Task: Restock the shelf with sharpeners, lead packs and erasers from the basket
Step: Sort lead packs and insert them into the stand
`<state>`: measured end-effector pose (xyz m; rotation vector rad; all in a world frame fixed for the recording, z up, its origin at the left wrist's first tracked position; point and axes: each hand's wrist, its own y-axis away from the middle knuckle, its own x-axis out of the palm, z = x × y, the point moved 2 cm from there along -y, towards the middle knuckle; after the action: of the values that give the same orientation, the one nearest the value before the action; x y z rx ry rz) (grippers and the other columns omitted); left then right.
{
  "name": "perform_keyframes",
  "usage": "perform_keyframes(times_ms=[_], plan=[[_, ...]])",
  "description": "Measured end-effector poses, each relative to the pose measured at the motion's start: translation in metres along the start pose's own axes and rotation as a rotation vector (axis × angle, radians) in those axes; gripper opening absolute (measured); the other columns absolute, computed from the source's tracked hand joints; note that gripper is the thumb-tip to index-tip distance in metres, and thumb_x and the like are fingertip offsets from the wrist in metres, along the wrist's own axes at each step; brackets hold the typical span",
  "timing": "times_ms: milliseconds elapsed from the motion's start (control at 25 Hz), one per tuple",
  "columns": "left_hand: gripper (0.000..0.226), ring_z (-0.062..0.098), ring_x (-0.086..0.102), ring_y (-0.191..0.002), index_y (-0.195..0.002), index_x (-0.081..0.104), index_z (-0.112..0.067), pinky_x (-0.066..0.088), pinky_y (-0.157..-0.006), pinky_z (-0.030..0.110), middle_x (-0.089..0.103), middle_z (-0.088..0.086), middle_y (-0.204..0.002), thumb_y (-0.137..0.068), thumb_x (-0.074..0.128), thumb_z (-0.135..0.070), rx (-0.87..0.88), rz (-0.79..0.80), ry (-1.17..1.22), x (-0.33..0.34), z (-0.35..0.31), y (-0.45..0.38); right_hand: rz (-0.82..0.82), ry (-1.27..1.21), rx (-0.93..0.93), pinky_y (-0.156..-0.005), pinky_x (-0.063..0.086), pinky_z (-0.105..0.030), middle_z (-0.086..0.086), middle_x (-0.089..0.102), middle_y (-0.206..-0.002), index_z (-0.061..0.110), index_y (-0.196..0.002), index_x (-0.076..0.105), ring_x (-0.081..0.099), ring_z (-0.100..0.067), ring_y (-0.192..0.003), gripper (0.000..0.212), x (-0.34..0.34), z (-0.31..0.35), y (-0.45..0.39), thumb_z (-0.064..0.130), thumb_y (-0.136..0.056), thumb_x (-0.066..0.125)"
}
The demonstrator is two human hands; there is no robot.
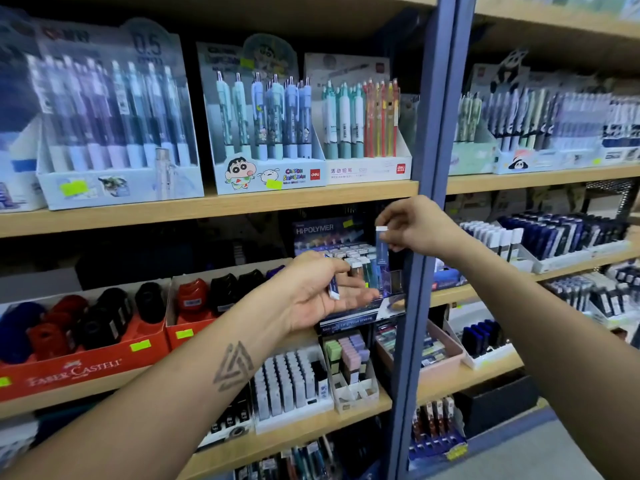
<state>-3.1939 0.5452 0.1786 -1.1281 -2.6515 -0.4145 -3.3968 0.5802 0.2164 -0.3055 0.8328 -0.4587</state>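
Note:
My right hand [414,225] pinches a slim blue lead pack [381,245] by its white cap, upright, just above the Hi-Polymer lead display [341,252] on the middle shelf. My left hand [320,292] is palm up in front of that display and holds another blue lead pack [333,287] between thumb and fingers. Several lead packs stand in rows in the display. Red Faber-Castell boxes [83,358] with red, black and blue sharpeners sit to the left. Erasers [349,355] stand in a small tray below. The basket is out of view.
A blue steel upright [422,237] splits the shelving right beside my right hand. Pen display boxes [266,133] fill the shelf above. More lead packs [543,237] sit on the right bay's shelves. White packs [287,386] stand on the lower shelf.

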Motion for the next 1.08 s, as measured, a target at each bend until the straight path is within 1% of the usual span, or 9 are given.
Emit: perform_keyframes(times_ms=[120, 280, 400, 480, 560, 680, 800, 920, 1080], plan=[[0.018, 0.031, 0.066, -0.063, -0.108, 0.050, 0.008, 0.057, -0.049, 0.029, 0.064, 0.033, -0.094, -0.100, 0.037, -0.003, -0.039, -0.015, 0.032, 0.002, 0.003, 0.001, 0.017, 0.231, -0.005, -0.067, 0.062, -0.032, -0.010, 0.071, -0.070, 0.010, -0.090, 0.067, 0.072, -0.019, -0.061, 0.014, 0.005, -0.011, -0.005, -0.003, -0.088, 0.069], [0.029, 0.043, 0.070, -0.096, -0.118, 0.053, 0.010, 0.060, -0.080, 0.049, 0.064, 0.029, -0.113, -0.104, 0.038, -0.010, -0.090, 0.034, 0.061, -0.002, 0.007, -0.002, 0.057, 0.299, -0.014, -0.073, 0.061, -0.040, -0.012, 0.072, -0.077, 0.009, -0.092, 0.068, 0.072, -0.021, -0.068, 0.011, 0.020, -0.021, -0.008, -0.002, -0.088, 0.069], [0.031, 0.033, 0.067, -0.109, -0.126, 0.061, -0.004, 0.052, -0.094, 0.056, 0.069, 0.013, -0.121, -0.102, 0.051, -0.022, -0.072, 0.095, -0.089, -0.008, 0.009, -0.002, 0.060, 0.413, -0.046, -0.078, 0.057, -0.041, -0.004, 0.068, -0.091, 0.017, -0.090, 0.070, 0.067, -0.022, -0.083, 0.012, 0.027, -0.026, -0.008, 0.010, -0.085, 0.077], [0.033, 0.025, 0.065, -0.101, -0.121, 0.070, -0.012, 0.055, -0.092, 0.049, 0.070, 0.009, -0.114, -0.093, 0.063, -0.028, -0.034, 0.086, -0.158, -0.011, 0.010, -0.002, 0.093, 0.528, -0.064, -0.079, 0.054, -0.040, -0.001, 0.062, -0.098, 0.022, -0.092, 0.071, 0.061, -0.021, -0.089, 0.015, 0.030, -0.026, -0.007, 0.018, -0.081, 0.081], [0.031, 0.020, 0.055, -0.092, -0.116, 0.074, -0.018, 0.051, -0.074, 0.032, 0.068, 0.004, -0.109, -0.089, 0.067, -0.030, 0.017, 0.050, -0.224, -0.011, 0.011, -0.005, 0.099, 0.543, -0.062, -0.075, 0.054, -0.037, 0.001, 0.064, -0.095, 0.022, -0.098, 0.071, 0.061, -0.019, -0.085, 0.020, 0.027, -0.021, -0.007, 0.019, -0.081, 0.081], [0.025, 0.011, 0.039, -0.065, -0.119, 0.072, -0.012, 0.035, -0.052, 0.022, 0.064, 0.000, -0.088, -0.097, 0.060, -0.018, 0.142, 0.004, -0.170, -0.008, 0.009, -0.013, 0.074, 0.070, 0.002, -0.063, 0.049, -0.026, -0.006, 0.072, -0.088, 0.013, -0.100, 0.070, 0.064, -0.017, -0.073, 0.013, 0.020, 0.004, 0.005, 0.021, -0.090, 0.073], [0.019, 0.008, 0.049, -0.050, -0.111, 0.069, 0.001, 0.048, -0.049, 0.019, 0.061, 0.008, -0.074, -0.093, 0.061, 0.001, 0.308, -0.093, -0.039, -0.005, 0.001, -0.019, 0.332, -0.326, 0.142, -0.063, 0.056, -0.027, -0.016, 0.075, -0.090, 0.001, -0.102, 0.067, 0.071, -0.023, -0.074, 0.030, 0.016, 0.021, 0.022, 0.030, -0.095, 0.066], [0.009, 0.018, 0.068, -0.058, -0.096, 0.068, 0.005, 0.062, -0.064, 0.029, 0.067, 0.020, -0.086, -0.088, 0.065, 0.009, 0.379, -0.174, 0.045, 0.002, 0.001, -0.019, 0.328, -0.537, 0.120, -0.072, 0.060, -0.026, -0.018, 0.072, -0.083, -0.007, -0.100, 0.066, 0.071, -0.025, -0.076, 0.019, 0.013, 0.017, 0.026, 0.005, -0.087, 0.071], [0.029, 0.036, 0.073, -0.083, -0.113, 0.059, 0.013, 0.062, -0.073, 0.036, 0.066, 0.029, -0.104, -0.085, 0.062, 0.019, 0.298, -0.176, 0.098, 0.013, 0.007, -0.017, 0.062, -0.598, 0.114, -0.072, 0.057, -0.025, -0.015, 0.069, -0.080, -0.001, -0.094, 0.073, 0.068, -0.021, -0.076, 0.015, -0.004, 0.004, 0.019, -0.009, -0.082, 0.072]])
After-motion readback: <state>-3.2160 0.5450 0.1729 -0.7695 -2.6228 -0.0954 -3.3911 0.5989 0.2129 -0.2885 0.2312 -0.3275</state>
